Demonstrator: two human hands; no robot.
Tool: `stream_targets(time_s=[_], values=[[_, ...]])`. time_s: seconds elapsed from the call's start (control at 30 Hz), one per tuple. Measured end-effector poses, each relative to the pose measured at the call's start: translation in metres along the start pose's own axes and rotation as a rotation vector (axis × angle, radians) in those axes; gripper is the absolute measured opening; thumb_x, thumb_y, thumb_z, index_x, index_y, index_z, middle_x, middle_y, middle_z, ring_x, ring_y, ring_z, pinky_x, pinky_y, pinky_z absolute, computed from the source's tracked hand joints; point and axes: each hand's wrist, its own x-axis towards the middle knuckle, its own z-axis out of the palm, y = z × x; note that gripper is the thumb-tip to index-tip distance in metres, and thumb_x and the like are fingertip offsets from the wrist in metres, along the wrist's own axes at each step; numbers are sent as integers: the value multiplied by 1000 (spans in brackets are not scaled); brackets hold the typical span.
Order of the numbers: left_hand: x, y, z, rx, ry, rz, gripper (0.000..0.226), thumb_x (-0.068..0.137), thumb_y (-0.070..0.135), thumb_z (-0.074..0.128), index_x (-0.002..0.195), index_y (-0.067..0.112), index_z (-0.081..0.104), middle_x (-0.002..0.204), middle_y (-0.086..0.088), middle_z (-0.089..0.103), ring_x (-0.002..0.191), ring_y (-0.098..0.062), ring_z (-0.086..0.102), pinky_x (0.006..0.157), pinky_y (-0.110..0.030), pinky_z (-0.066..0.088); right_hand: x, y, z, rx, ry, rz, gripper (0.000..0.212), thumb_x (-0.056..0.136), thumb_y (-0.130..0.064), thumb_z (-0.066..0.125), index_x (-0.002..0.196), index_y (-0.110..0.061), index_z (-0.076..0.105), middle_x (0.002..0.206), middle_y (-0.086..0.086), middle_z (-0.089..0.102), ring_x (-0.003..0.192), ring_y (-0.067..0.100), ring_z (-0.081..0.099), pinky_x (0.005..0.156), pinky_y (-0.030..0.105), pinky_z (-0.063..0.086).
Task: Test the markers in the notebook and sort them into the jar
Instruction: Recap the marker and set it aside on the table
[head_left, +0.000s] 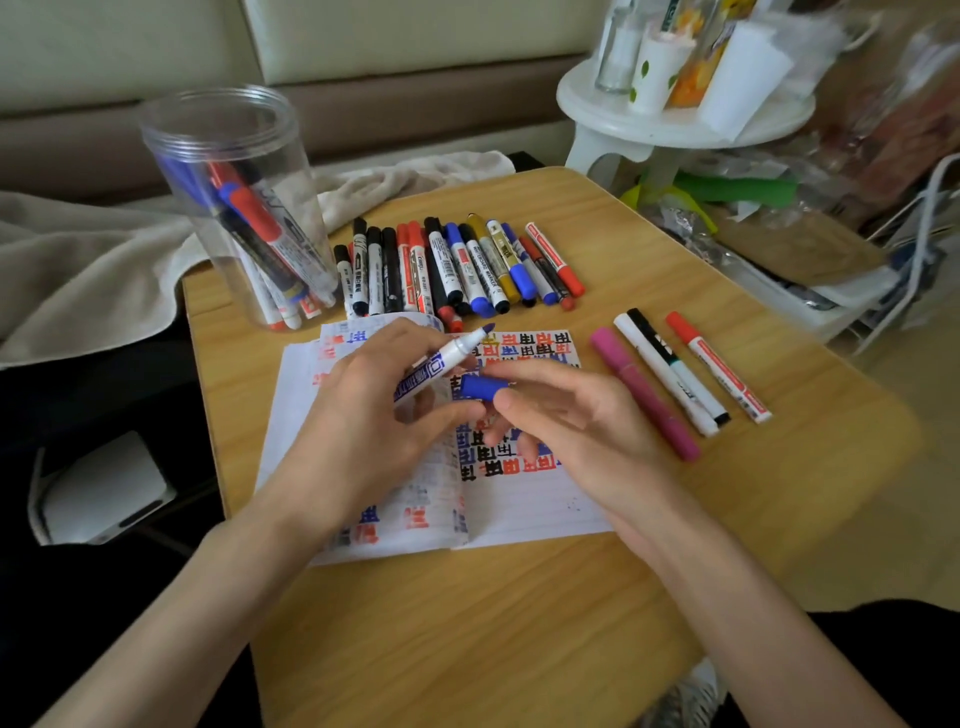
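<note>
The blue marker (441, 361) is a light, stiff plastic stick. Its body is smooth, so it could slip or roll. Its wet tip is bare, so it is best held around the middle, away from the ink. The left grip (363, 410) does just that: its fingers are curled round the white body, and the tip points up toward the far edge of the bench (467, 623). The right grip (566, 415) pinches the small blue cap (480, 387) between thumb and finger, and its other fingers lie loose and nearly straight. Cap and marker are just beside each other but apart, above the open notebook (530, 499) in the middle of the bench. The clear jar (228, 156) stands at the far left corner with some markers inside. It looks hard and light, and could tip if bumped.
</note>
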Motion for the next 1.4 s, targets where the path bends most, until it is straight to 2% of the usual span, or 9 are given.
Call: stream_targets(time_s=[0.17,0.33,0.47,0.63,0.77,1.0,1.17,1.3,1.4], values=[[1,-1,5,17,12,-10,19,85,40,76,99,30,68,84,18,62,73,-1,60,65,-12,40,1,-1,1,27,26,55,16,100,-19,68,115,-17,70,93,5,79,82,20,74,62,21,48],[-1,1,10,31,-1,-27,14,89,28,77,99,33,68,78,15,64,66,-9,61,57,-15,41,2,2,6,-57,58,-16,24,92,-29,76,114,-22,73,111,-6,77,103,13,73,86,27,59],[-3,1,13,62,-15,-38,13,88,24,74,99,28,70,78,10,65,67,-12,61,56,-24,45,1,4,13,-39,102,-28,22,89,-26,82,109,-19,77,109,-7,77,106,10,72,90,30,59],[-4,5,15,97,-2,-62,9,85,21,74,92,24,70,74,8,64,68,-9,60,57,-18,42,2,8,17,63,180,-11,23,85,-20,86,107,-14,79,108,-1,78,106,15,73,87,26,57],[-5,5,16,143,-34,-47,10,87,25,75,95,25,69,75,8,66,68,-11,60,58,-26,44,2,7,22,118,154,-49,20,88,-11,82,107,-7,79,106,7,78,106,20,74,87,25,56],[-6,7,12,127,-29,-164,21,81,36,83,84,28,63,61,9,63,55,-7,59,52,-24,45,7,-9,6,387,237,29,32,86,-32,76,110,-11,74,116,6,78,121,16,68,109,37,44],[-10,9,10,67,-87,-219,25,79,21,83,85,31,61,69,5,74,58,-8,70,62,-29,58,6,-18,-17,513,423,67,35,90,-28,73,120,-10,69,109,12,78,104,22,76,88,33,59],[-12,9,9,70,-81,-212,25,82,18,81,86,28,58,57,2,68,46,-13,60,50,-17,47,-1,-13,-24,343,470,42,26,96,-24,72,119,-17,63,104,14,78,95,25,77,81,36,63],[-13,9,9,65,-67,-198,22,85,25,79,87,27,57,53,0,63,44,-18,56,47,-23,46,-8,-14,-29,298,446,42,18,96,-25,69,110,-16,72,102,13,78,92,24,77,80,35,63]])
